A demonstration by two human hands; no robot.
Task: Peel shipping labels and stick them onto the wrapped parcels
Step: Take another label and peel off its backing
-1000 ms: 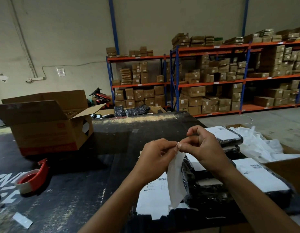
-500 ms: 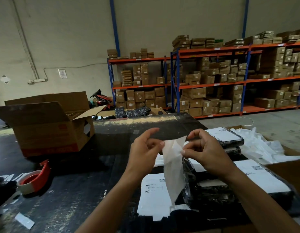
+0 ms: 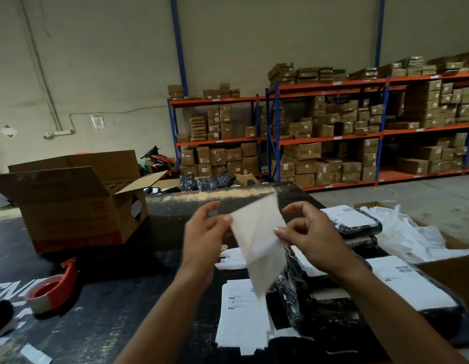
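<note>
Over the table: label (image 3: 257, 240) held up between both my hands, above the label stack (image 3: 241, 311)
left hand (image 3: 204, 235): thumb and fingers pinching label's left edge
right hand (image 3: 312, 232): pinching right edge
label axis: long side hangs down, tilted
target: bare parcel (image 3: 330, 308) below-right, right hand nearer

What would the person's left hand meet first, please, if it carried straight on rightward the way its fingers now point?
Probably the right hand: the left hand points across the pale white label sheet that both pinch, with nothing else between. Depth is hard to judge.
</note>
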